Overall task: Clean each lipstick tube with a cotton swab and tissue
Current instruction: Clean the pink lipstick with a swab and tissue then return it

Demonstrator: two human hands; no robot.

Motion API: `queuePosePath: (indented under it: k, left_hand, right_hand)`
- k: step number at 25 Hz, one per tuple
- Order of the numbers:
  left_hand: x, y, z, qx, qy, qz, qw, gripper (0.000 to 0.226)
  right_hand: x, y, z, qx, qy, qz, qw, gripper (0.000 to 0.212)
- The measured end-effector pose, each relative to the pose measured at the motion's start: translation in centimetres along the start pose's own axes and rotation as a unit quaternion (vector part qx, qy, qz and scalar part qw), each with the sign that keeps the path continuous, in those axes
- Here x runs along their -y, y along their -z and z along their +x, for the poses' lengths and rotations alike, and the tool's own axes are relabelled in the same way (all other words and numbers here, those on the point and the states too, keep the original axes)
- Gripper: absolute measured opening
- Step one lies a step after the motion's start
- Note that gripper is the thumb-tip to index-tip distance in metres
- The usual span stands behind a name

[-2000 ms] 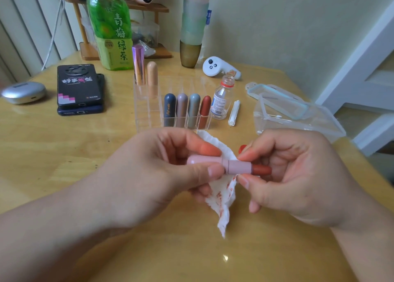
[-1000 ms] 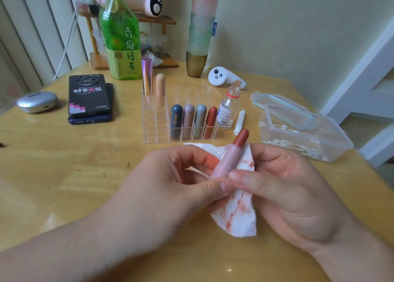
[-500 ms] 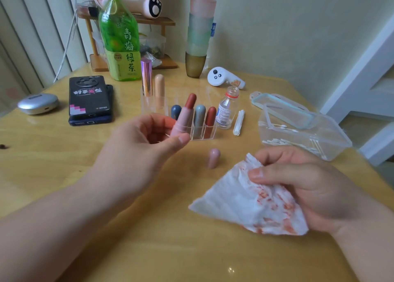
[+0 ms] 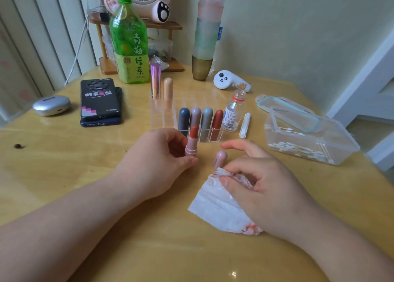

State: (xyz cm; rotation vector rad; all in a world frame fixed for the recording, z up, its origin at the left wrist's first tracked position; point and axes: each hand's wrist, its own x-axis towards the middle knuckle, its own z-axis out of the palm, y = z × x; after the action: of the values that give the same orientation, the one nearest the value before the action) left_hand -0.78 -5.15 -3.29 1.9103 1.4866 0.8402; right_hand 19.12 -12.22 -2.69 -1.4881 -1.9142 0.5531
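A person's left hand (image 4: 157, 164) holds an uncapped lipstick (image 4: 191, 146) upright over a wooden table (image 4: 64, 158), just in front of a clear rack (image 4: 164, 117). The tube is pale pink with a ridged collar near its base. Its brick-red bullet stands exposed above the barrel, the tip rounded. Thumb and curled fingers close round the tube's lower half, and the bullet itself is untouched. The matching pink cap (image 4: 220, 159) stands dome up on the table just right of the tube, apart from it.

The right hand (image 4: 268, 190) sits low on the table and pinches a crumpled white tissue (image 4: 215, 205), thumb on top and the lower fingers curled over it. Its forefinger stretches out straight above the cap, clear of it. The tissue is smeared red at the pinched fold and at its near corner, and it fans out flat from under the palm.

Four capped tubes stand in the rack's front row: dark blue, mauve, grey-green and red-brown. Two taller ones, metallic purple and peach, stand at the back left. A small open vial (image 4: 233, 113) stands beside the rack, and a clear box (image 4: 332, 145) of swabs (image 4: 298, 148) sits at right.
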Motion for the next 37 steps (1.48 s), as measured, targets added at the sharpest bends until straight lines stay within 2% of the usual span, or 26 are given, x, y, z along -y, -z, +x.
queuePosePath:
  k: [8,11,14,16,18,20,22,24,28,33,37]
  left_hand:
    - [0.1,0.0,-0.1,0.009,0.014,0.031,0.999,0.026]
    - [-0.6,0.6,-0.9,-0.003,0.035,0.055,0.998,0.039]
    - [-2.4,1.6,-2.6,-0.023,-0.017,0.105,0.994,0.029]
    - [-3.7,1.8,-4.1,-0.002,-0.059,0.056,0.997,0.035]
    - [-4.2,1.4,-5.2,0.032,-0.071,-0.023,0.997,0.039]
    - [-3.8,0.4,-5.4,0.087,-0.041,-0.091,0.991,0.041]
    - [-3.2,-0.3,-4.9,0.154,0.026,-0.194,0.969,0.037]
    - [-2.9,-0.8,-4.6,0.191,0.05,-0.241,0.95,0.028]
    - [-2.8,-0.7,-4.6,0.194,0.023,-0.178,0.964,0.009]
    - [-3.2,-0.1,-4.2,0.221,0.03,-0.121,0.967,0.024]
    - [-3.4,-0.2,-4.0,0.218,0.043,-0.096,0.97,0.012]
  right_hand:
    - [-1.1,-1.3,1.2,-0.019,0.001,-0.077,0.997,0.016]
    - [-1.1,-1.4,1.0,-0.037,0.004,-0.07,0.997,0.014]
    - [-0.8,-0.4,0.4,-0.001,0.01,-0.006,1.0,0.013]
    - [-0.2,0.9,-0.6,0.066,0.034,0.037,0.997,0.011]
    - [0.5,1.8,-1.3,0.113,0.08,0.018,0.99,0.01]
    - [1.1,2.1,-1.6,0.14,0.112,-0.015,0.984,0.01]
    - [1.2,1.9,-1.6,0.141,0.122,-0.032,0.982,0.012]
    - [1.0,1.8,-1.6,0.131,0.111,-0.016,0.985,0.012]
    - [0.9,1.4,-1.6,0.12,0.088,0.024,0.989,0.014]
    - [0.9,0.6,-1.6,0.12,0.041,0.084,0.988,0.009]
    - [0.6,0.5,-1.2,0.117,-0.038,0.189,0.974,0.007]
